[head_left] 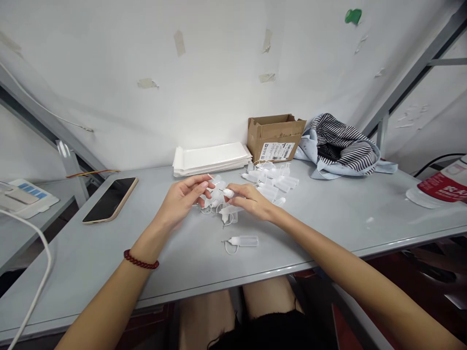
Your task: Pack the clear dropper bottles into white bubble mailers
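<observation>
My right hand is closed around a needle-tip bottle, whose white top and thin metal needle point left toward my other hand. My left hand is just left of it, thumb and fingers curled together. A small white bit shows at its fingertips, too small to name. Under and behind both hands lies a loose pile of clear needle-tip bottles with white tops and looped cap straps. Nearer the front edge, one needle-tip bottle lies apart on its side, needle to the left.
On the grey table a phone lies at left. White flat packets are stacked against the wall beside an open cardboard box. Striped cloth is bundled right of the box. A large red-labelled bottle lies at far right.
</observation>
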Tool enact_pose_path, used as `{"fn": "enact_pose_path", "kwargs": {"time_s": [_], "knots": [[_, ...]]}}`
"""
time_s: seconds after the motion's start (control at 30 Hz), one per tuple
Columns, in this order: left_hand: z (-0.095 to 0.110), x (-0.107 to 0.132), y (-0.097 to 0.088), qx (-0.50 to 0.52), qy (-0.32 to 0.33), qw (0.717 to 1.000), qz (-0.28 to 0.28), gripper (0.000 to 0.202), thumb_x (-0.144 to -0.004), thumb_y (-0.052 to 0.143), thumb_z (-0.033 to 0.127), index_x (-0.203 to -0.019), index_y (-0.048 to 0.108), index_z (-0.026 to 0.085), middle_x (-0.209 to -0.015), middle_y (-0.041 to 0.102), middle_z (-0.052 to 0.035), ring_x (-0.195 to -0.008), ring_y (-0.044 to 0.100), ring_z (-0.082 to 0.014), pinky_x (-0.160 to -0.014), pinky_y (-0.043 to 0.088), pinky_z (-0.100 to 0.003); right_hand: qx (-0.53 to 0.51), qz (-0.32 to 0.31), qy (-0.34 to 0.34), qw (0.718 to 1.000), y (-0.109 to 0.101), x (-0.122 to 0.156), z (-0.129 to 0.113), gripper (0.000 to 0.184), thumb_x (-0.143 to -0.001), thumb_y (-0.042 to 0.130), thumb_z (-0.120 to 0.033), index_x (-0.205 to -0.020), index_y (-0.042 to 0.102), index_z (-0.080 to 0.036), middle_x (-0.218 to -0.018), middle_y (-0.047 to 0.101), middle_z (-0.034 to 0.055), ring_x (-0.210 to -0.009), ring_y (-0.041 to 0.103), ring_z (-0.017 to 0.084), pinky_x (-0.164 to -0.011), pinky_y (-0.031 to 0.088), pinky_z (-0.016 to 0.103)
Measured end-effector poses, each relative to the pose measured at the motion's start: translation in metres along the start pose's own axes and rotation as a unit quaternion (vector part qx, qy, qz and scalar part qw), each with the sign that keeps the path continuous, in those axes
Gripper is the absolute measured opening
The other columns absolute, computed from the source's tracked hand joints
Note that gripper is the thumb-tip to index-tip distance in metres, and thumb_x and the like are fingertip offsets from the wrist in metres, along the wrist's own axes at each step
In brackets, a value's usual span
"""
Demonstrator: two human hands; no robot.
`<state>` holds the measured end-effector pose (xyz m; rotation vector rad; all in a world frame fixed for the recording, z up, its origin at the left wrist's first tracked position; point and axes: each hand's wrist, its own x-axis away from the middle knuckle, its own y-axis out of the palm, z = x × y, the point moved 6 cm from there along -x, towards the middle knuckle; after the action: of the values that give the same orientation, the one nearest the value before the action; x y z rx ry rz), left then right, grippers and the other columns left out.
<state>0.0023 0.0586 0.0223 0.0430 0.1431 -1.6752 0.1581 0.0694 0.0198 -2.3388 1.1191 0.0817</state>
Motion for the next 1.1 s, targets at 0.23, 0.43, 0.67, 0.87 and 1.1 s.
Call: {"fn": "enact_pose_path", "kwargs": {"time_s": [0.23,0.43,0.67,0.87,1.1], "knots": [[0.001,-0.001,-0.006,0.012,0.007,0.999,0.031,0.027,-0.076,0.071,0.035,-0.095,0.073,0.016,-0.09,0.066,-0.0068,-0.073,0.057,-0.0132,-0.054,0.046,-0.022,-0.016,-0.001,-0.004,1.0,0.0,0.001,0.003,0.009,-0.073,0.042,-0.022,-0.067,0.046,-0.018,-0.064,0.042,-0.003,-0.061,0.037,0.011,-0.058,0.028,0.025],[0.001,-0.001,-0.005,-0.012,0.01,1.0,0.025,0.019,-0.074,0.073,0.032,-0.085,0.074,0.016,-0.078,0.067,-0.0045,-0.069,0.057,-0.0121,-0.055,0.046,-0.021,-0.009,0.011,0.01,1.0,-0.002,0.002,0.006,0.009,-0.073,0.042,-0.023,-0.068,0.047,-0.018,-0.063,0.041,-0.0034,-0.059,0.036,0.011,-0.056,0.028,0.025],[0.003,0.003,0.005,-0.061,0.006,0.997,-0.042,0.017,-0.076,0.072,0.032,-0.078,0.071,0.015,-0.068,0.064,-0.0015,-0.06,0.054,-0.0097,-0.056,0.046,-0.021,0.043,0.008,0.002,0.999,-0.001,0.002,0.006,0.009,-0.073,0.042,-0.021,-0.067,0.046,-0.017,-0.061,0.04,-0.0042,-0.057,0.034,0.01,-0.056,0.026,0.025],[0.005,0.004,0.007,-0.071,0.011,0.996,-0.057,0.017,-0.078,0.069,0.032,-0.079,0.07,0.015,-0.069,0.064,-0.0015,-0.06,0.053,-0.0099,-0.058,0.046,-0.022,0.058,0.009,0.001,0.998,0.0,0.002,0.007,0.008,-0.073,0.043,-0.02,-0.065,0.045,-0.018,-0.06,0.039,-0.0044,-0.056,0.035,0.01,-0.055,0.026,0.025],[0.006,0.005,0.009,-0.061,0.012,0.996,-0.062,0.017,-0.078,0.069,0.032,-0.078,0.07,0.015,-0.069,0.064,-0.0014,-0.061,0.053,-0.0105,-0.058,0.046,-0.022,0.071,0.002,0.006,0.997,0.003,0.002,0.01,0.01,-0.074,0.043,-0.019,-0.064,0.042,-0.018,-0.058,0.035,-0.0056,-0.054,0.032,0.009,-0.054,0.024,0.025]]}}
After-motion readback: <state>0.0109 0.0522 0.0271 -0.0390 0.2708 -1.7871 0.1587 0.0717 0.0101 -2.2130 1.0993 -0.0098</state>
